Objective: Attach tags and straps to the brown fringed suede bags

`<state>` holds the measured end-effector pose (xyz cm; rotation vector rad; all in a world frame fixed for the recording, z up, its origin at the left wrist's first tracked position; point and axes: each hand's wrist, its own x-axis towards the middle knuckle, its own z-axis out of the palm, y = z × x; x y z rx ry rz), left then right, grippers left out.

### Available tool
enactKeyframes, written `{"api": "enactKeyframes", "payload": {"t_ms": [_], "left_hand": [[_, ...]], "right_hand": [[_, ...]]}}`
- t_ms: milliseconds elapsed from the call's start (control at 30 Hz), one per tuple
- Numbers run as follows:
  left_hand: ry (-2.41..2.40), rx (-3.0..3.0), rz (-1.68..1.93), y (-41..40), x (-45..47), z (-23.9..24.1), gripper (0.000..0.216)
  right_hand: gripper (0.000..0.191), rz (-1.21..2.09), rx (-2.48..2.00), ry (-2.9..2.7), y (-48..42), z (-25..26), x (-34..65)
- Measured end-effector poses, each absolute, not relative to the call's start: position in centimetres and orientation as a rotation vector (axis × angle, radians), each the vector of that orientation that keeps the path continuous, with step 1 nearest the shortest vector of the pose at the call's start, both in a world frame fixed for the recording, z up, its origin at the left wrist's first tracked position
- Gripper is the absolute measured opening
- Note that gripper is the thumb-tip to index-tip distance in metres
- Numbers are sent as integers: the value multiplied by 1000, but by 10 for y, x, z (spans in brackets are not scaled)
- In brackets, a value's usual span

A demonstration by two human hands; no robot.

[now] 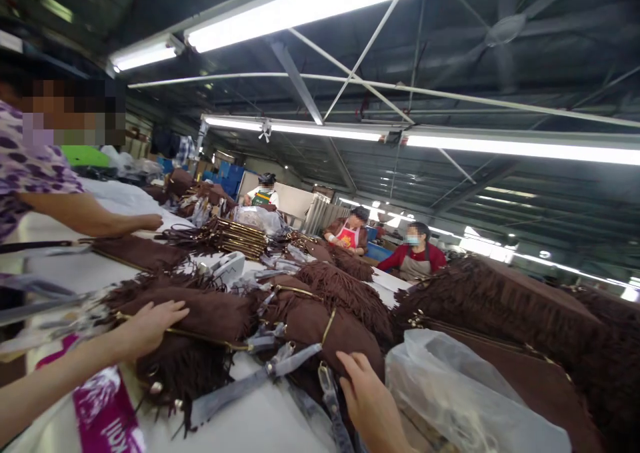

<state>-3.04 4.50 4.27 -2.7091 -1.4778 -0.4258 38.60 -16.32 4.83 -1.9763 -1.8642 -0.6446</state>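
Observation:
My left hand [150, 327] lies with its fingers stretched out on top of a brown fringed handbag [210, 316] with a gold zip. Dark fringe and small metal studs hang from that bag's near side. At the right, my right hand [369, 396] has its fingers apart against the side of another brown bag [350, 333]; it holds nothing that I can see. Between the hands runs a strap wrapped in clear plastic [235, 389], with gold fittings. A second wrapped strap [330, 399] hangs beside my right fingers.
A crumpled plastic bag [465, 379] lies at the right, before a tall stack of fringed bags [520, 306]. More bags and gold-edged pieces [240, 237] cover the white table [270, 413]. A co-worker's arm [95, 219] reaches in at the left. Several people work farther back.

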Motion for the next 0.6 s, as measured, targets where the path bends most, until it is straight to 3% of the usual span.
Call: {"api": "enactKeyframes", "payload": {"t_ms": [67, 267, 467, 600], "left_hand": [[-1416, -2690, -435, 38, -18, 40, 70], [-1212, -2862, -408, 3, 22, 38, 67], [-1237, -2857, -295, -19, 48, 56, 55], [-1120, -2979, -412, -35, 67, 75, 51]], "right_hand": [[49, -764, -2030, -1841, -132, 46, 369], [30, -776, -2073, -1758, -91, 42, 355], [24, -606, -1989, -1594, -126, 85, 395], [26, -510, -1877, -1474, -168, 122, 405]]}}
